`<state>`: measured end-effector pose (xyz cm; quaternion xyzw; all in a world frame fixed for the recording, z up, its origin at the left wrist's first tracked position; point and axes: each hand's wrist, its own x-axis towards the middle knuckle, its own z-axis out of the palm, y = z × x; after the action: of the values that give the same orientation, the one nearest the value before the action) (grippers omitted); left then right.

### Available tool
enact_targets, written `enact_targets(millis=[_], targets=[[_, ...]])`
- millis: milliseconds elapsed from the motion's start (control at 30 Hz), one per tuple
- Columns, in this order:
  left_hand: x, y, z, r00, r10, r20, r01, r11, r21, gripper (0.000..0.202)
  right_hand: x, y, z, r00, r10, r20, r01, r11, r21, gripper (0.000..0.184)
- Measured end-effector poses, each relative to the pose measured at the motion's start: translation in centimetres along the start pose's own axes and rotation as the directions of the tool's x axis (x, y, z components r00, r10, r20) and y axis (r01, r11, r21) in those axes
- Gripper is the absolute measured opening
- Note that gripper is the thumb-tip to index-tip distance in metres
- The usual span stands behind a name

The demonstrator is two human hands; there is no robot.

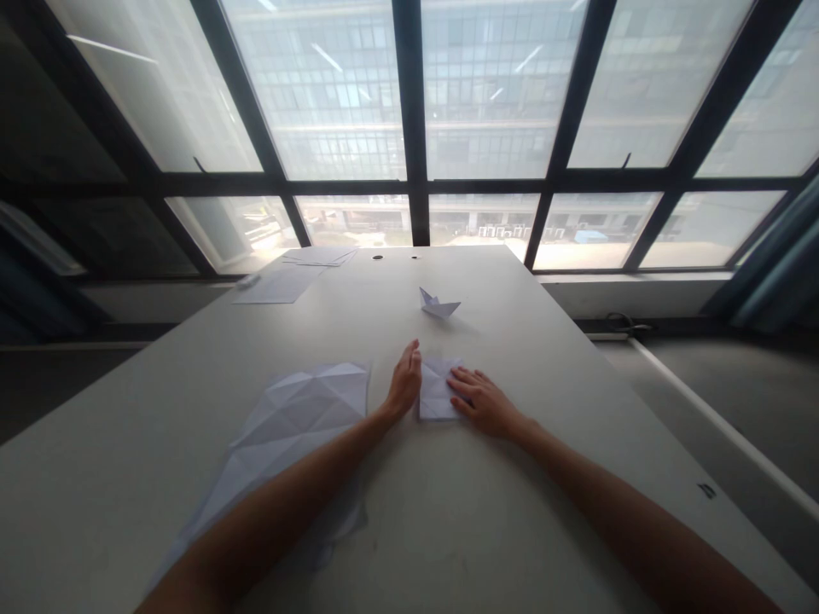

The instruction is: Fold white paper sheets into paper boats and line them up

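A folded square of white paper (436,401) lies flat on the white table (461,512) in front of me. My left hand (405,379) stands on its edge along the paper's left side, fingers straight and pointing away from me. On the paper's right part rests my right hand (479,394), palm down with the fingers spread. Beyond both hands sits a folded paper boat (438,305). Creased sheets of paper (313,401) lie to the left, partly hidden under my left forearm.
Flat white sheets (278,283) lie at the far left of the table. Two round holes show near its far edge, by the windows (479,94). A small dark mark (707,490) is near the right edge. Blue curtains (774,264) hang at the sides.
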<state>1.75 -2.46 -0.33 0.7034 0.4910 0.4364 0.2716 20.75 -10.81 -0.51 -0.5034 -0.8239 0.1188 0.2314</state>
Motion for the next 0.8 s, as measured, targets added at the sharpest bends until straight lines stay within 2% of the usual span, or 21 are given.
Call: enact_targets(millis=[67, 100, 200, 267, 367, 467, 800], targets=[[-0.5, 0.3, 0.2, 0.990, 0.108, 0.091, -0.121, 0.983, 0.139, 0.048, -0.1, -0.2, 0.0, 0.999, -0.006, 0.044, 0.008, 0.998, -0.059, 0.053], [-0.9, 0.5, 0.4, 0.969, 0.168, 0.181, -0.205, 0.955, 0.213, 0.048, -0.1, -0.3, 0.0, 0.999, -0.003, 0.055, 0.008, 0.997, -0.077, 0.055], [-2.0, 0.8, 0.8, 0.861, 0.228, 0.454, -0.414, 0.832, 0.368, 0.051, -0.2, -0.5, -0.1, 0.997, 0.014, 0.072, -0.005, 0.993, -0.122, 0.057], [-2.5, 0.8, 0.9, 0.812, 0.208, 0.545, -0.485, 0.759, 0.434, 0.053, -0.2, -0.6, 0.0, 0.995, 0.032, 0.089, -0.018, 0.987, -0.157, 0.057], [-2.7, 0.9, 0.7, 0.769, 0.202, 0.606, -0.555, 0.681, 0.477, 0.059, -0.3, -0.6, 0.1, 0.990, 0.088, 0.112, -0.062, 0.974, -0.219, 0.059], [-2.7, 1.1, 0.3, 0.739, 0.208, 0.640, -0.598, 0.641, 0.481, 0.064, -0.1, -0.5, 0.1, 0.984, 0.142, 0.109, -0.111, 0.961, -0.252, 0.061], [-3.0, 1.5, -0.3, 0.636, 0.234, 0.736, -0.682, 0.615, 0.395, 0.070, 0.6, 1.6, -0.5, 0.969, 0.240, 0.060, -0.217, 0.943, -0.252, 0.058]])
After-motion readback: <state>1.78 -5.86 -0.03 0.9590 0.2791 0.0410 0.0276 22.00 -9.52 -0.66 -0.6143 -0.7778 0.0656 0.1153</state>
